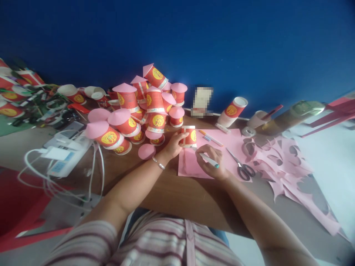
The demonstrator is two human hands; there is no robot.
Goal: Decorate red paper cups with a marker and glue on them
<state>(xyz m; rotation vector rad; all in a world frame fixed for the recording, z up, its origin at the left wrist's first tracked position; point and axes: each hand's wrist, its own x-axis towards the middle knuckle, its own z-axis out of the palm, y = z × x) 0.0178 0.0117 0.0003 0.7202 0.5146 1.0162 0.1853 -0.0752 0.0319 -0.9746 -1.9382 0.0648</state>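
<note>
My left hand (175,145) is closed around the side of a red paper cup (192,136) with a yellow emblem and a white band. The cup stands over pink paper (191,166), its white rim downward. In my right hand (212,160) is a white marker (208,160) with a green end, its tip close to the cup's lower rim. Whether the tip touches the cup, I cannot tell. An orange pen (210,137) and a short blue cap (206,138) lie on the paper beyond my right hand. Black-handled scissors (244,170) rest right of it.
Several red cups with pink cone tops (124,96) are piled at left centre. Left of them are a power strip (68,159) and white cables (90,177). Pink paper scraps (285,162), a tape roll (249,131) and a bottle (285,118) lie to the right. A blue wall (177,40) stands behind.
</note>
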